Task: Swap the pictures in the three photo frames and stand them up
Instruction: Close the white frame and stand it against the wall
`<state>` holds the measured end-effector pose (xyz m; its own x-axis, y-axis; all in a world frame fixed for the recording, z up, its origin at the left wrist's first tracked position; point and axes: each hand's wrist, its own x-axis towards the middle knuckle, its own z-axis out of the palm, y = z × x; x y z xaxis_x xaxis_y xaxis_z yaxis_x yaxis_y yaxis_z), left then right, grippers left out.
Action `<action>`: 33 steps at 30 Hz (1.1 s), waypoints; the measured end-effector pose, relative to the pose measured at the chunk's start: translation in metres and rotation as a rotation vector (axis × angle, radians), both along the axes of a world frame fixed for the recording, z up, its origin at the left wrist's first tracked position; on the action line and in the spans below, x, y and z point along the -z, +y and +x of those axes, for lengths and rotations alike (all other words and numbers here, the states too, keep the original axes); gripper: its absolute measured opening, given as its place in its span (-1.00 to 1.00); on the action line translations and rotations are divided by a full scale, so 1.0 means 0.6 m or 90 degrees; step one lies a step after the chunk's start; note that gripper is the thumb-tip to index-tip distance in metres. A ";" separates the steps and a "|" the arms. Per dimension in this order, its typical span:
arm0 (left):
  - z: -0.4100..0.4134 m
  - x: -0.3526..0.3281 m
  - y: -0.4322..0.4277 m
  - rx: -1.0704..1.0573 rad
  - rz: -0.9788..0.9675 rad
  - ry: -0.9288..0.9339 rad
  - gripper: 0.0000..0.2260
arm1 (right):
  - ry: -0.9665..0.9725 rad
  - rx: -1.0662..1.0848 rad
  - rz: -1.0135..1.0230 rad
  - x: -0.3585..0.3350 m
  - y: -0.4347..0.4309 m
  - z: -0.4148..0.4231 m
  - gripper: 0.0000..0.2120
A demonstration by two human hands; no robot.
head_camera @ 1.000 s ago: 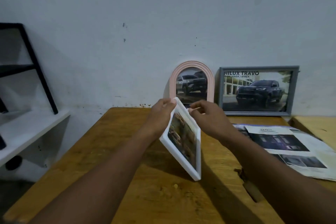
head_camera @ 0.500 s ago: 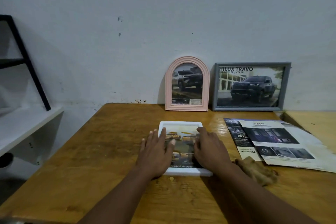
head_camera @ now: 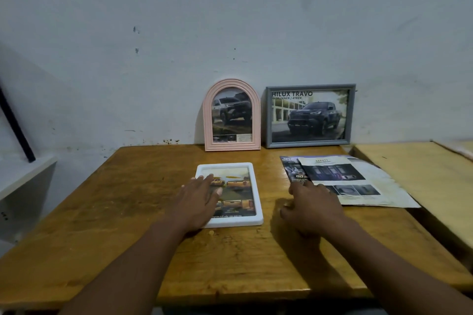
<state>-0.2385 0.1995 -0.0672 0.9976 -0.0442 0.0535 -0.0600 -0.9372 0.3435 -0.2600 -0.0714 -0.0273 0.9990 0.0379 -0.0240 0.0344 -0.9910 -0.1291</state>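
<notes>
Our left hand [head_camera: 198, 199] lies flat, fingers spread, on the white frame [head_camera: 252, 221] holding truck pictures; our right hand [head_camera: 311, 206] hovers, fingers loosely spread.

A white frame [head_camera: 252, 212] is seen lying flat, picture up, on the wooden bench [head_camera: 128, 199]. The left hand [head_camera: 198, 199] is laid open and flat over the frame's left half, nothing being held in its grip. The right hand [head_camera: 313, 206] is spread, palm down, to the right of the white frame, its fingertips touching the near edge of the brochures [head_camera: 358, 181] spread there. Beyond the white frame, a pink arched frame [head_camera: 231, 115] is stood against the wall [head_camera: 230, 20], and just to its right a grey frame [head_camera: 310, 115] with a dark truck picture is propped upright.
</notes>
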 end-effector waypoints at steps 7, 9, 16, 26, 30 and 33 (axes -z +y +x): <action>-0.011 0.000 -0.018 0.002 -0.034 0.004 -0.43 | -0.056 -0.034 0.007 0.003 -0.011 -0.025 -0.77; -0.005 -0.011 -0.012 0.001 -0.060 0.008 -0.44 | -0.052 -0.027 0.086 -0.020 -0.003 -0.007 -0.76; 0.021 -0.030 0.025 -0.051 -0.189 0.009 -0.49 | 0.032 -0.152 0.345 -0.097 0.090 0.105 -0.82; 0.045 0.013 0.037 -0.147 -0.182 -0.075 -0.44 | -0.017 -0.372 0.217 0.004 0.252 0.172 -0.70; 0.044 0.012 0.036 -0.087 -0.163 -0.088 -0.44 | -0.049 -0.412 0.195 0.024 0.246 0.173 -0.70; 0.047 0.014 0.036 -0.062 -0.148 -0.052 -0.42 | -0.035 -0.439 0.149 0.018 0.244 0.181 -0.67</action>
